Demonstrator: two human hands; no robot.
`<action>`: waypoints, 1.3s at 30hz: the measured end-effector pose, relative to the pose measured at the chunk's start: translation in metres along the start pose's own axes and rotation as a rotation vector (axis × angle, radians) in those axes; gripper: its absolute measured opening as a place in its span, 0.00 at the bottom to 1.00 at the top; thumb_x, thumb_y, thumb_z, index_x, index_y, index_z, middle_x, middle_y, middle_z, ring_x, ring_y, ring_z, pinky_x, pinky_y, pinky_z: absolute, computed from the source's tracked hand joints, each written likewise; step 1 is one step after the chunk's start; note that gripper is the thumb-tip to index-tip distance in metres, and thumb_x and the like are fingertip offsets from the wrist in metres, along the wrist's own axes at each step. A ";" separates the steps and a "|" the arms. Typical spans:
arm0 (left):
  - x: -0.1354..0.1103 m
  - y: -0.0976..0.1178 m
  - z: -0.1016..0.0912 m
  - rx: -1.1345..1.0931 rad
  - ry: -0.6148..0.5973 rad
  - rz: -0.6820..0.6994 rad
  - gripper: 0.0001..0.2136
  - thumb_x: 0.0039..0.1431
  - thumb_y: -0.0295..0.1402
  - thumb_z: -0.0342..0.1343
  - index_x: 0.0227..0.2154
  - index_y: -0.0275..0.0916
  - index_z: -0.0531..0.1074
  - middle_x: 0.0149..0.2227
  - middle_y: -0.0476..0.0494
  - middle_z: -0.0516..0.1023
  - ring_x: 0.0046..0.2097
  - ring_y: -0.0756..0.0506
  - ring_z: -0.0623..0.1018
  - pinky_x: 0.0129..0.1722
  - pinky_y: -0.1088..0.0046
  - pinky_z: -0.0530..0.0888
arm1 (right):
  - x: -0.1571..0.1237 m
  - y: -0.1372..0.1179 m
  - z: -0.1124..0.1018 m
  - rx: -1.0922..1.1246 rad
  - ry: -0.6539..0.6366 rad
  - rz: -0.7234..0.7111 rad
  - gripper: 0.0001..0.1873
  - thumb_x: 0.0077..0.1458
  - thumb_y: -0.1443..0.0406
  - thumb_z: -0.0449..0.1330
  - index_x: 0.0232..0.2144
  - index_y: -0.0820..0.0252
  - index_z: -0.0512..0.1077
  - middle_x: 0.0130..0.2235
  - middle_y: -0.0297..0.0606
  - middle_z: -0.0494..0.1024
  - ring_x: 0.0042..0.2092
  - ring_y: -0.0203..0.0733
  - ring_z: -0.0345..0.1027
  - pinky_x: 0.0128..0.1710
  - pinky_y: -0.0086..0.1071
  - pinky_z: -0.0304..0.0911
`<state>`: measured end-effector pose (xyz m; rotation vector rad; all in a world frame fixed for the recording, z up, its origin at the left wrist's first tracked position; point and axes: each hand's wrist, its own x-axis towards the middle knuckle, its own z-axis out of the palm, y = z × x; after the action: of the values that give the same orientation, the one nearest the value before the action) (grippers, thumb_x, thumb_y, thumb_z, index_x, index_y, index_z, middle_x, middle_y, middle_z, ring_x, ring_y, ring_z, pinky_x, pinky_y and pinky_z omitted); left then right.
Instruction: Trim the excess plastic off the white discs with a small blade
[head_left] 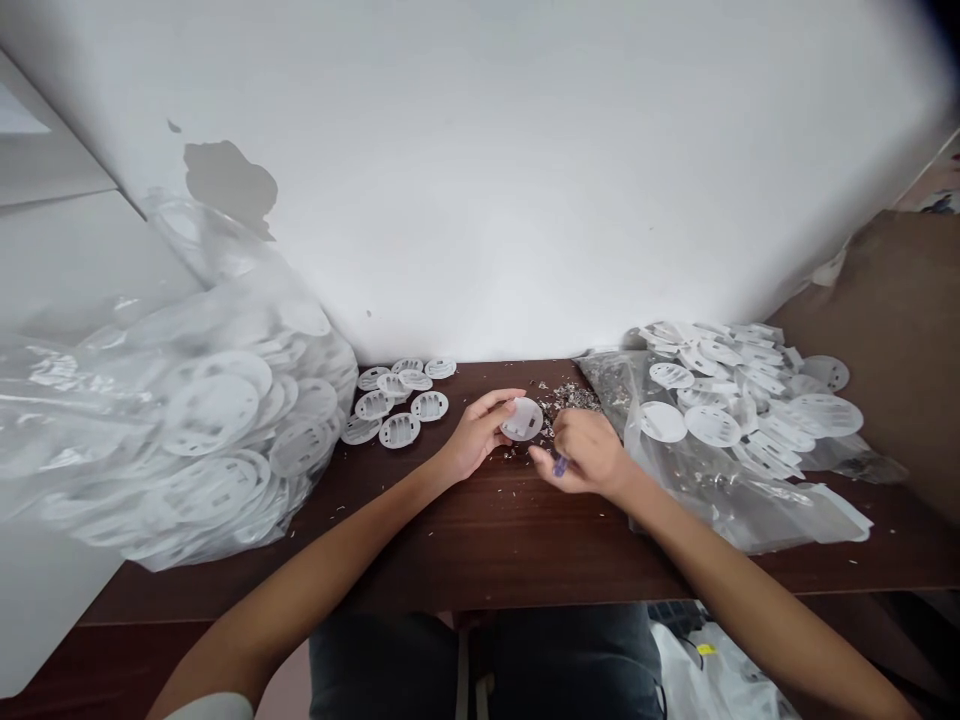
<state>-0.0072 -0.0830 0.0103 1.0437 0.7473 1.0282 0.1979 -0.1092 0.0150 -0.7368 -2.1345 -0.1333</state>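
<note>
Head view, looking down on a dark wood table (495, 545). The left hand (474, 436) curls its fingers around the rim of a white plastic disc (523, 419), which is held near the middle of the table. The right hand (590, 452) is closed, its fingers pressed together, pinching a small purple tool (560, 465) just beside the disc; whether the two touch cannot be told. A heap of grey flecks (571, 397) lies just behind the disc, and stray crumbs dot the table around it. To the left, slotted white discs (397, 400) form a loose group beside a large clear plastic bag (217, 420) packed with similar discs. To the right, more white discs (712, 378) lie on and around a second clear plastic bag (720, 480). Dark trousers (480, 660) show below the table edge.
</note>
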 end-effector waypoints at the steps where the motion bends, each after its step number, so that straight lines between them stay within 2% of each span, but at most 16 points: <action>1: -0.001 -0.001 0.001 0.026 -0.005 0.016 0.19 0.57 0.42 0.67 0.49 0.43 0.79 0.45 0.42 0.81 0.39 0.47 0.78 0.33 0.75 0.73 | 0.000 -0.005 0.001 -0.024 -0.021 -0.069 0.17 0.59 0.58 0.60 0.23 0.52 0.58 0.24 0.35 0.64 0.26 0.41 0.57 0.27 0.38 0.55; 5: -0.002 -0.004 0.003 0.116 0.003 0.060 0.17 0.58 0.43 0.66 0.48 0.44 0.80 0.44 0.44 0.81 0.38 0.48 0.76 0.30 0.76 0.70 | 0.006 -0.016 -0.003 -0.018 0.000 -0.390 0.08 0.61 0.63 0.56 0.28 0.52 0.66 0.27 0.35 0.68 0.30 0.42 0.60 0.32 0.39 0.60; 8: -0.002 -0.005 0.003 0.122 0.004 0.073 0.16 0.59 0.43 0.66 0.48 0.44 0.81 0.46 0.43 0.81 0.40 0.47 0.76 0.33 0.75 0.71 | 0.011 -0.016 -0.007 -0.036 -0.045 -0.514 0.06 0.64 0.61 0.57 0.33 0.52 0.70 0.32 0.36 0.73 0.35 0.43 0.65 0.37 0.41 0.62; 11: -0.003 -0.004 0.003 0.117 0.022 0.068 0.16 0.58 0.42 0.66 0.48 0.43 0.81 0.47 0.43 0.81 0.41 0.47 0.77 0.35 0.74 0.72 | 0.015 -0.015 -0.008 -0.084 -0.163 -0.471 0.08 0.67 0.57 0.57 0.37 0.51 0.73 0.36 0.37 0.77 0.39 0.43 0.67 0.40 0.41 0.61; 14: -0.004 -0.003 0.004 0.111 0.042 0.063 0.17 0.59 0.42 0.65 0.49 0.43 0.80 0.46 0.43 0.81 0.40 0.47 0.77 0.35 0.74 0.72 | 0.016 -0.016 -0.005 -0.082 -0.221 -0.417 0.06 0.67 0.56 0.60 0.40 0.48 0.74 0.36 0.36 0.77 0.38 0.42 0.66 0.39 0.39 0.60; 16: -0.004 -0.002 0.005 0.114 0.069 0.069 0.17 0.59 0.42 0.65 0.49 0.43 0.81 0.46 0.43 0.82 0.40 0.47 0.77 0.36 0.74 0.72 | 0.015 -0.017 -0.001 -0.090 -0.219 -0.402 0.05 0.67 0.60 0.61 0.45 0.46 0.75 0.39 0.36 0.78 0.38 0.41 0.66 0.39 0.38 0.61; 20: -0.004 -0.001 0.006 0.137 0.130 0.098 0.17 0.57 0.42 0.66 0.47 0.40 0.82 0.49 0.41 0.82 0.44 0.45 0.78 0.40 0.72 0.73 | 0.011 -0.019 0.008 -0.191 -0.207 -0.448 0.15 0.66 0.69 0.59 0.52 0.49 0.73 0.46 0.40 0.77 0.44 0.44 0.67 0.42 0.37 0.63; 24: -0.003 -0.002 0.006 0.116 0.140 0.129 0.17 0.59 0.43 0.64 0.46 0.39 0.82 0.50 0.40 0.82 0.47 0.43 0.78 0.47 0.70 0.73 | 0.010 -0.018 0.014 -0.231 -0.273 -0.523 0.14 0.66 0.71 0.58 0.52 0.57 0.73 0.46 0.43 0.77 0.48 0.45 0.68 0.46 0.38 0.64; 27: -0.002 -0.006 0.005 0.107 0.145 0.143 0.16 0.61 0.43 0.62 0.46 0.39 0.82 0.49 0.40 0.82 0.47 0.42 0.78 0.48 0.68 0.73 | 0.010 -0.017 0.015 -0.228 -0.326 -0.511 0.14 0.67 0.69 0.56 0.52 0.63 0.74 0.42 0.44 0.77 0.46 0.46 0.68 0.47 0.39 0.65; 30: -0.002 -0.009 0.003 0.174 0.133 0.184 0.16 0.62 0.42 0.61 0.47 0.40 0.82 0.50 0.40 0.82 0.49 0.42 0.78 0.49 0.68 0.73 | 0.010 -0.014 0.014 -0.199 -0.358 -0.493 0.17 0.66 0.67 0.55 0.55 0.67 0.72 0.42 0.46 0.78 0.47 0.50 0.68 0.50 0.43 0.65; 34: -0.003 -0.010 0.002 0.297 0.116 0.226 0.16 0.62 0.41 0.61 0.49 0.40 0.81 0.51 0.40 0.82 0.50 0.41 0.78 0.50 0.67 0.73 | 0.009 -0.011 0.014 -0.169 -0.382 -0.490 0.20 0.63 0.66 0.55 0.55 0.69 0.72 0.42 0.47 0.78 0.49 0.53 0.67 0.51 0.46 0.64; 39: -0.004 -0.011 0.000 0.333 0.114 0.225 0.18 0.62 0.42 0.61 0.51 0.40 0.79 0.51 0.40 0.81 0.48 0.42 0.78 0.49 0.66 0.73 | 0.007 -0.010 0.016 -0.182 -0.383 -0.531 0.18 0.64 0.65 0.55 0.53 0.68 0.72 0.40 0.46 0.78 0.46 0.52 0.67 0.47 0.44 0.63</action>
<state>-0.0046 -0.0886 -0.0003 1.3876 0.9307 1.1883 0.1779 -0.1092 0.0115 -0.2893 -2.6741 -0.5085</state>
